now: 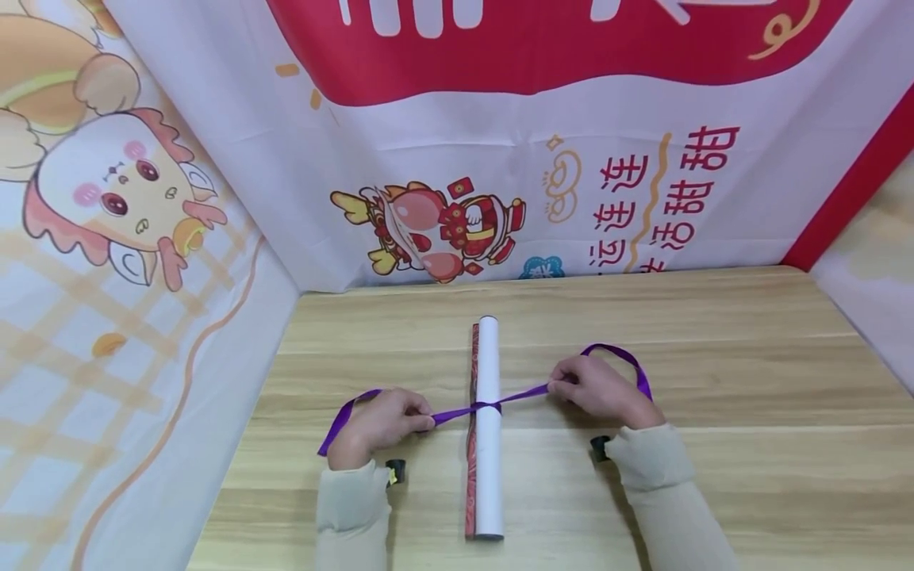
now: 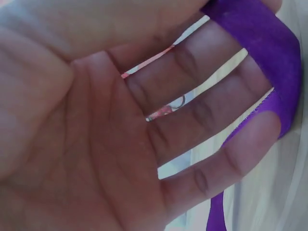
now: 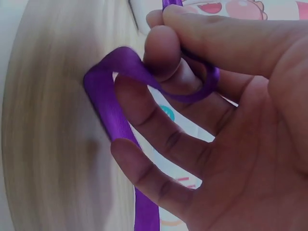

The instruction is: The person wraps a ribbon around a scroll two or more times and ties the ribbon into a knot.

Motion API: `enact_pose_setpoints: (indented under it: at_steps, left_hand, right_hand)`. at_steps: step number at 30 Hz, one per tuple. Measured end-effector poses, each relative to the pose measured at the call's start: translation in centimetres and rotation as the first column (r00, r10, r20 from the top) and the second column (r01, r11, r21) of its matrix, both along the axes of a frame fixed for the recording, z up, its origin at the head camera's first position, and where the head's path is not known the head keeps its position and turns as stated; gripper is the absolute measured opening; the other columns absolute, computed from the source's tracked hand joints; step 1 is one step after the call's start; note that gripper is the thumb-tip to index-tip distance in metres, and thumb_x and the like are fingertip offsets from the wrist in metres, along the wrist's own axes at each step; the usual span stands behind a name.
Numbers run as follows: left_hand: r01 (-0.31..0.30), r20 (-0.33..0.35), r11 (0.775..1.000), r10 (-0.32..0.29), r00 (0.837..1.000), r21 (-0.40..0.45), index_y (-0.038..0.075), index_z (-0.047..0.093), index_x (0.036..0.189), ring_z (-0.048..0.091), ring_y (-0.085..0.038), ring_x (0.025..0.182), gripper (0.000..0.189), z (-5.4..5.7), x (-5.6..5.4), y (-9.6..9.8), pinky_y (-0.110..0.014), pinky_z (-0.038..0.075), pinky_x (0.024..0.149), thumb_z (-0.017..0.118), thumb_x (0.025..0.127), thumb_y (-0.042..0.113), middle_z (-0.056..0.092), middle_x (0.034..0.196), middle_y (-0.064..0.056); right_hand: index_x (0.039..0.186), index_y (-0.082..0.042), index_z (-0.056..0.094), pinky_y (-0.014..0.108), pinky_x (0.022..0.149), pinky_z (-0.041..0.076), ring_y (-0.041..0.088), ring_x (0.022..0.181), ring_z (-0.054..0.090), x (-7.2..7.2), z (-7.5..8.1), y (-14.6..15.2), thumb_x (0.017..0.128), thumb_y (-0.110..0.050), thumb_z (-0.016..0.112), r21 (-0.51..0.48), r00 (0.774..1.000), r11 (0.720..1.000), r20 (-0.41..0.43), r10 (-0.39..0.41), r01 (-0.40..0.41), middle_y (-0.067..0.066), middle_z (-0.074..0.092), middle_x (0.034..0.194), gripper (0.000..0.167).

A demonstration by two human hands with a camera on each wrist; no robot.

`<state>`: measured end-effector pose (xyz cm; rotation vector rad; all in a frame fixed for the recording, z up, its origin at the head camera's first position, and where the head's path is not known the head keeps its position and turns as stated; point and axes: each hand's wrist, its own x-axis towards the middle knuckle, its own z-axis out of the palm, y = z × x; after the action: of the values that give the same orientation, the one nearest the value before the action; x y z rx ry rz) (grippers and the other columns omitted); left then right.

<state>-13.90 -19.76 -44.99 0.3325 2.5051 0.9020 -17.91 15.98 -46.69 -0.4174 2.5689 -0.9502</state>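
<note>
A purple ribbon point(image 1: 524, 395) is wrapped round the middle of a white tube point(image 1: 489, 468) and a red patterned strip or roll point(image 1: 471, 500) lying along its left side. On the left, my left hand point(image 1: 389, 416) pinches one length of the ribbon between thumb and finger; its loose end trails behind the hand. My right hand point(image 1: 593, 388) pinches the other length, and that tail loops back past the wrist. Both lengths run taut and nearly straight from the tube. In the right wrist view the ribbon point(image 3: 108, 98) curls across the fingers point(image 3: 159, 187).
The tube lies lengthwise on a wood-grain table point(image 1: 750, 357). A printed cloth point(image 1: 428, 127) hangs at the table's back edge, and another printed cloth point(image 1: 143, 357) stands along the left side. Small black pieces point(image 1: 601, 448) show by both cuffs.
</note>
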Motion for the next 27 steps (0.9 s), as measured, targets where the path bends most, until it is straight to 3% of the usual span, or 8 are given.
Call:
enact_pose_setpoints:
  at_steps: [6, 12, 16, 22, 27]
  left_hand:
    - [0.054, -0.021, 0.999, -0.054, 0.998, 0.001, 0.008, 0.077, 0.093, 0.056, -0.010, 0.074, 0.013, 0.1, -0.2, 2.8, -0.024, 0.046, 0.069, 0.070, 0.101, 0.014, 0.074, 0.085, -0.001]
    - [0.069, -0.048, 0.998, -0.069, 0.996, -0.007, 0.008, 0.075, 0.093, 0.055, -0.009, 0.070, 0.015, 0.1, -0.4, 5.2, -0.022, 0.044, 0.063, 0.066, 0.103, 0.012, 0.075, 0.084, -0.003]
    - [0.048, -0.073, 0.999, -0.049, 0.996, -0.013, 0.006, 0.074, 0.100, 0.056, -0.011, 0.070, 0.012, -0.1, -0.5, 6.2, -0.024, 0.044, 0.064, 0.063, 0.105, 0.010, 0.075, 0.084, -0.004]
    - [0.071, -0.094, 0.997, -0.074, 0.993, -0.037, 0.008, 0.075, 0.116, 0.059, -0.012, 0.077, 0.018, -0.3, -0.3, 7.3, -0.028, 0.050, 0.073, 0.070, 0.102, 0.017, 0.072, 0.090, 0.001]
    - [0.070, -0.121, 0.995, -0.078, 0.990, -0.070, 0.009, 0.076, 0.120, 0.059, -0.013, 0.080, 0.022, -0.4, 0.0, 8.0, -0.032, 0.052, 0.078, 0.070, 0.102, 0.021, 0.074, 0.098, -0.001]
  right_hand:
    - [0.095, -0.013, 0.076, 0.029, 0.072, 0.047, 0.016, 0.080, 0.056, 0.1, 0.2, 2.5, 0.102, -0.019, 0.070, 0.034, 0.995, 0.999, -0.099, -0.003, 0.006, 0.001, 0.066, 0.087, 0.011]
    - [0.097, -0.011, 0.073, 0.031, 0.072, 0.047, 0.018, 0.081, 0.056, 0.6, 0.9, 4.3, 0.104, -0.018, 0.067, 0.042, 0.998, 0.999, -0.060, -0.024, 0.026, 0.003, 0.065, 0.089, 0.011]
    - [0.097, -0.012, 0.074, 0.030, 0.073, 0.045, 0.015, 0.078, 0.056, 0.8, 0.8, 4.3, 0.104, -0.019, 0.067, 0.027, 0.997, 1.000, -0.072, 0.005, -0.003, 0.000, 0.065, 0.084, 0.012]
    - [0.100, -0.013, 0.077, 0.030, 0.073, 0.047, 0.014, 0.080, 0.056, 0.7, 0.6, 3.4, 0.102, -0.019, 0.070, 0.018, 0.992, 1.000, -0.123, 0.009, -0.007, 0.000, 0.066, 0.089, 0.009]
    - [0.119, -0.011, 0.075, 0.038, 0.083, 0.054, 0.019, 0.093, 0.063, 1.0, 0.6, 2.1, 0.101, -0.019, 0.072, 0.036, 0.988, 0.999, -0.150, 0.021, -0.015, 0.004, 0.073, 0.106, 0.020]
